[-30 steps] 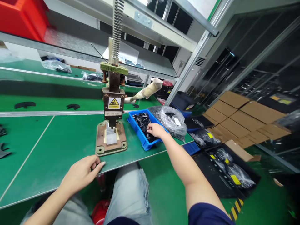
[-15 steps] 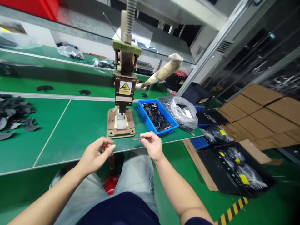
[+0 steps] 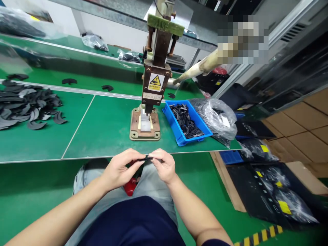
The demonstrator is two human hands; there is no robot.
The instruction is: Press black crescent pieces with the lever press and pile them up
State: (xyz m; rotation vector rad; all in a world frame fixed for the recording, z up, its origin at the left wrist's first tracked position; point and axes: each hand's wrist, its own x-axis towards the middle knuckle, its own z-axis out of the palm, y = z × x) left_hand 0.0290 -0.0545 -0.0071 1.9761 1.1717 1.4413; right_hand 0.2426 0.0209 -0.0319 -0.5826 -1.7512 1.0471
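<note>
A small black part point(image 3: 147, 158) is pinched between the fingertips of both hands, just off the table's front edge. My left hand point(image 3: 124, 168) grips its left end and my right hand point(image 3: 163, 164) its right end; the fingers cover much of it. Beyond the hands stands a hand press point(image 3: 154, 82) with a warning label and a long lever; its base plate point(image 3: 132, 130) rests on the green table point(image 3: 102, 136). To the right of the press, a blue tray point(image 3: 180, 139) holds many small black pieces point(image 3: 185, 119).
A pile of curved black pieces point(image 3: 33, 106) lies at the left. Clear plastic wrap point(image 3: 217, 116) sits beside the tray. Cartons point(image 3: 304, 136) and bagged parts point(image 3: 289, 194) are at the right. The lever point(image 3: 202, 66) sticks out to the right.
My hands have come together over my lap, and my left hand now grips the part too. The view has shifted, so the press and tray appear further right.
</note>
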